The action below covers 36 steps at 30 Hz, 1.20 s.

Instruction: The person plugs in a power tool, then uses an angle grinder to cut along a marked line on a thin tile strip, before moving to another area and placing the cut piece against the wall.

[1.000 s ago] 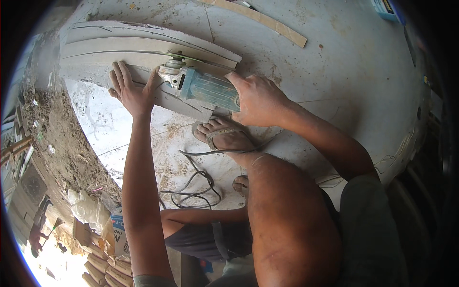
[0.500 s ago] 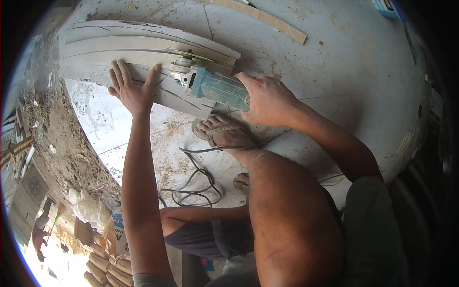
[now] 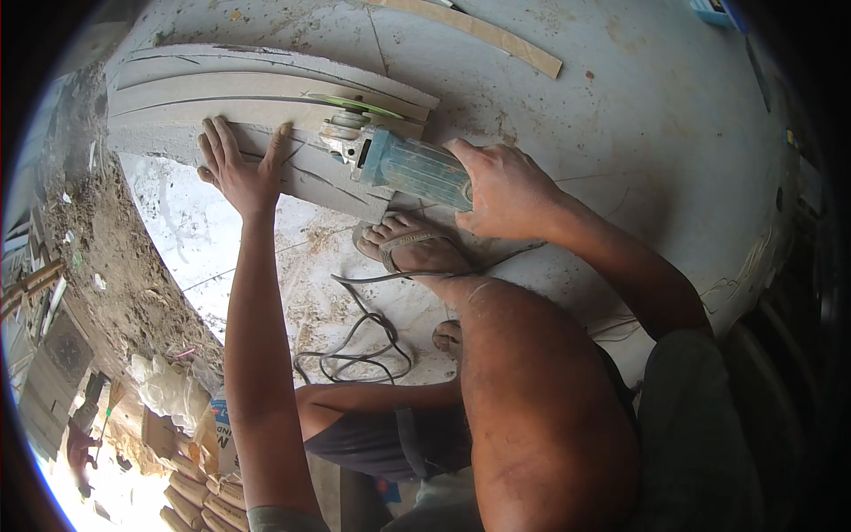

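Note:
My right hand (image 3: pixel 511 189) is wrapped round the rear of a dusty blue-green angle grinder (image 3: pixel 418 167). The grinder's thin green-rimmed disc (image 3: pixel 377 107) stands on edge at a dark cut line along a beige tile (image 3: pixel 191 110). Beneath the tile lies a rough grey slab (image 3: pixel 332 186), scored with dark lines. Fingers spread, my left hand (image 3: pixel 244 173) presses flat on the slab and the tile's near edge, left of the grinder's head. The disc's lower edge cannot be seen clearly.
My sandalled foot (image 3: pixel 417 246) is close to the slab's near corner. A black cable (image 3: pixel 377 328) coils on the dusty floor. A narrow beige strip (image 3: pixel 479 31) lies beyond. At lower left are plastic bags (image 3: pixel 168 390), stacked sacks (image 3: pixel 199 496) and another person (image 3: pixel 81 452).
My right hand and the grinder have shifted slightly to the right along the tile. My left hand stays pressed in place. At lower left the other person has moved a little.

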{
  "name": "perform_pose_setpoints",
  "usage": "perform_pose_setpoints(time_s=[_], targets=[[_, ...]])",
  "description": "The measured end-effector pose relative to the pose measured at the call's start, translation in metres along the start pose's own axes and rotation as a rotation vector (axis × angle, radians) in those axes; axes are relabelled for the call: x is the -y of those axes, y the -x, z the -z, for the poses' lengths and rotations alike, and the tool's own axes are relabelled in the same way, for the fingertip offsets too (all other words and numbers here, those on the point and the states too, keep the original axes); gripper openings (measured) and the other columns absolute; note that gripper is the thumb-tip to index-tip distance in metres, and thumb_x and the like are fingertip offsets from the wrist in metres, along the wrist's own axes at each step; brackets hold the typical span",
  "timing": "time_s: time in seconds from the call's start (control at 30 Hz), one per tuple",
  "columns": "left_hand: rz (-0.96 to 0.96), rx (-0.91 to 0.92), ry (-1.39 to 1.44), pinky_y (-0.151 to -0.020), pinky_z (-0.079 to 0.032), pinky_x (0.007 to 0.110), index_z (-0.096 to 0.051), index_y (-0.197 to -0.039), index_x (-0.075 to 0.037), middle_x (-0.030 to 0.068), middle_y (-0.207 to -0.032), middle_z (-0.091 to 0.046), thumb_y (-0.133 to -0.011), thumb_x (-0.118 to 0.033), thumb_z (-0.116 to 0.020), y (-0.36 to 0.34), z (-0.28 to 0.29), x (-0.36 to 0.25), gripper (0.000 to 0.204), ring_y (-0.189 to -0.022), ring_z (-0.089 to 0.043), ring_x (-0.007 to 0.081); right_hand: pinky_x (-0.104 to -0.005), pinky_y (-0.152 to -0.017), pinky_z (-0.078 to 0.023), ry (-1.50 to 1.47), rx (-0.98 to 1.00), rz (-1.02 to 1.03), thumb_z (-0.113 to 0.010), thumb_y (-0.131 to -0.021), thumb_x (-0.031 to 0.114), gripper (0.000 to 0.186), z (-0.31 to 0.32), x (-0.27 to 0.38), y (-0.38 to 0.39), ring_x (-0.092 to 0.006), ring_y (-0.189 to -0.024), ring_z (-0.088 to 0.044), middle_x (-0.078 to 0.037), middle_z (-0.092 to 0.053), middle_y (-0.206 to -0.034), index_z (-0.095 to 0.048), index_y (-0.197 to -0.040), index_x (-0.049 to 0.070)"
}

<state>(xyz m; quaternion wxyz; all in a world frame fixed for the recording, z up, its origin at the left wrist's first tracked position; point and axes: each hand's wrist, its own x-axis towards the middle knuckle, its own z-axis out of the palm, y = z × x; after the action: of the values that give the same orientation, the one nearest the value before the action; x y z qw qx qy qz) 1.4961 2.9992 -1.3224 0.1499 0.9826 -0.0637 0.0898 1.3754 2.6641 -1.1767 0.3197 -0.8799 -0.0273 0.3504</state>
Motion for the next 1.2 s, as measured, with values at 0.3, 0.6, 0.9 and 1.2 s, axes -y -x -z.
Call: perform_pose_setpoints(time_s=[0.3, 0.6, 0.9, 1.2], targets=[[-0.009, -0.004, 0.004, -0.121, -0.009, 0.067, -0.036, -0.157, -0.002, 0.0188, -0.165, -0.031, -0.077, -0.08, -0.068, 0.0, 0.0, 0.002, 0.116, -0.155, -0.022, 0.0372, -0.0465, -0.079, -0.059, 0.041, -0.012, -0.024, -0.076, -0.071, 0.016, 0.065, 0.0, -0.005, 0.007, -0.0394, -0.084, -0.072, -0.019, -0.072, -0.082, -0.052, -0.127, -0.005], [-0.004, 0.01, 0.005, -0.121, -0.008, 0.067, -0.036, -0.157, -0.002, 0.0189, -0.165, -0.031, -0.077, -0.08, -0.068, 0.0, 0.001, 0.001, 0.116, -0.156, -0.021, 0.0376, -0.0472, -0.08, -0.057, 0.037, -0.034, -0.028, -0.078, -0.07, 0.015, 0.068, -0.001, -0.012, 0.016, -0.0398, -0.081, -0.071, -0.018, -0.069, -0.076, -0.049, -0.128, -0.005], [-0.004, 0.009, -0.003, -0.121, -0.009, 0.067, -0.036, -0.157, -0.002, 0.0191, -0.165, -0.031, -0.077, -0.081, -0.067, 0.0, 0.001, 0.0, 0.117, -0.155, -0.021, 0.0372, -0.0468, -0.08, -0.057, 0.01, 0.022, -0.056, -0.078, -0.071, 0.015, 0.068, 0.002, -0.013, 0.019, -0.0382, -0.083, -0.071, -0.017, -0.069, -0.077, -0.049, -0.129, -0.004], [-0.011, 0.0, 0.001, -0.12, -0.009, 0.068, -0.036, -0.157, -0.002, 0.0186, -0.165, -0.031, -0.077, -0.08, -0.068, 0.0, 0.002, 0.002, 0.117, -0.155, -0.022, 0.0373, -0.047, -0.08, -0.057, 0.023, 0.027, -0.07, -0.078, -0.071, 0.015, 0.069, 0.003, -0.014, 0.024, -0.0376, -0.082, -0.071, -0.016, -0.069, -0.077, -0.048, -0.131, -0.002]])
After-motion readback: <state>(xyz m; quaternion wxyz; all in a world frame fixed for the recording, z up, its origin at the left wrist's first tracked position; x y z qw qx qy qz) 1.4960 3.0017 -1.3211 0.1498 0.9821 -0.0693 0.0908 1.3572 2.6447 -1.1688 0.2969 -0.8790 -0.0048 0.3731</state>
